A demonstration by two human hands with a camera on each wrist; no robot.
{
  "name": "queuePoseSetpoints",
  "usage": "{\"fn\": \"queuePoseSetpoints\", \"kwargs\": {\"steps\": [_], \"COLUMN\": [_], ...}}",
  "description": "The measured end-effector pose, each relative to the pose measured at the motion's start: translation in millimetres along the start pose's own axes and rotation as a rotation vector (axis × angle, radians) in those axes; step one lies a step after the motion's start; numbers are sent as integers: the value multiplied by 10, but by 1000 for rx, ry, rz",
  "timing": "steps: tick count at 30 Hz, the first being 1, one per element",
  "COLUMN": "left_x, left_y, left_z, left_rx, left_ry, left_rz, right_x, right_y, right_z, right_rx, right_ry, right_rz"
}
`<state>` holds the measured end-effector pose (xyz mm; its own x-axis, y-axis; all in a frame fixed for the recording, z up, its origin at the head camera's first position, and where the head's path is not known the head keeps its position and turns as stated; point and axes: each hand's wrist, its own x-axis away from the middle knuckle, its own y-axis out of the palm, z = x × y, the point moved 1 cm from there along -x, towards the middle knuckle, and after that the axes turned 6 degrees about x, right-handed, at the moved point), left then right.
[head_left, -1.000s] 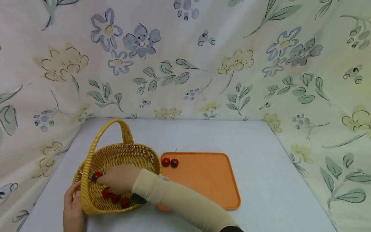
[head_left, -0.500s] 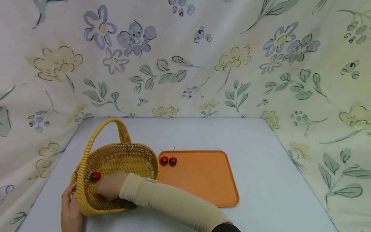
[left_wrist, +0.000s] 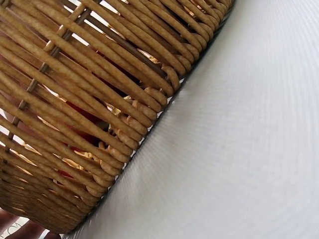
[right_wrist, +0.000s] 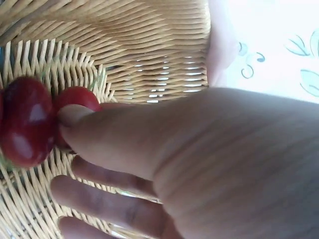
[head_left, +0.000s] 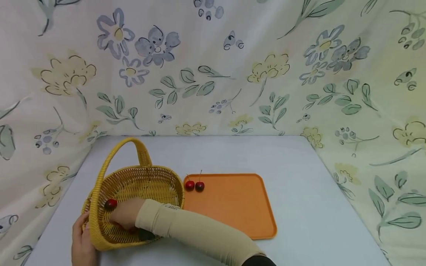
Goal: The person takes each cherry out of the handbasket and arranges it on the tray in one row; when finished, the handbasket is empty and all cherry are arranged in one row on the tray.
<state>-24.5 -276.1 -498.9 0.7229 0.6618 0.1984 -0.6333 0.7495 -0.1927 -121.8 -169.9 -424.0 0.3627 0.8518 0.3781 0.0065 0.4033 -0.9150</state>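
The yellow wicker basket [head_left: 143, 170] stands at the left of the table with its handle arching over it. My left hand [head_left: 84, 240] holds the basket's left side; in the left wrist view its fingertips [left_wrist: 30, 231] show below the weave. Inside the basket is my right hand [head_left: 128, 212]. The right wrist view shows the thumb on a red cherry [right_wrist: 79, 97], with the index finger mostly hidden behind it and the other fingers spread below. A larger-looking dark red cherry [right_wrist: 27, 122] lies beside that one. Another cherry [head_left: 110, 204] rests near the basket's left wall.
An orange tray [head_left: 233, 207] lies right of the basket, partly behind the right sleeve [head_left: 196, 229]. Two stemmed cherries, one bright red [head_left: 189, 186] and one darker [head_left: 199, 186], sit in its far left corner. A floral cloth [head_left: 213, 85] hangs behind the white table [head_left: 316, 214].
My right hand has moved from beside the left cherry towards the basket's near side, covering the cherries there. The left hand stays at the basket.
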Motion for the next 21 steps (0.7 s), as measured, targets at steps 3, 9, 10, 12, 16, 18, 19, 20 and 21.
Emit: {"fn": "queuePoseSetpoints", "kwargs": {"steps": [3, 9, 10, 12, 16, 18, 19, 20, 21], "left_x": [0, -22, -23, -29, -30, -36, -38, -40, -45], "left_y": [-2, -8, -9, -9, 3, 8, 6, -2, -10], "left_z": [-9, -36, -38, -47, -79, -89, -88, -85, -83], "left_rx": [5, -6, -11, 7, 28, 34, 9, -3, -7], "left_ry": [4, 48, 62, 65, 73, 61, 61, 45, 32], "left_rz": [11, 22, 24, 20, 5, 4, 7, 12, 16], "right_x": [-34, -43, -23, 38, 399, 661, 818, 959, 1102], "right_y": [48, 12, -18, -68, -147, -141, -133, -101, -61], "right_z": [1, 56, 81, 159, 391, 521, 584, 649, 717], "right_rx": [1, -44, -55, -89, -200, -255, -295, -318, -348], "right_ry": [-11, -24, -26, -22, -6, -6, -11, -16, -20], "right_rz": [-13, -41, -39, -15, 105, 185, 225, 271, 319]}}
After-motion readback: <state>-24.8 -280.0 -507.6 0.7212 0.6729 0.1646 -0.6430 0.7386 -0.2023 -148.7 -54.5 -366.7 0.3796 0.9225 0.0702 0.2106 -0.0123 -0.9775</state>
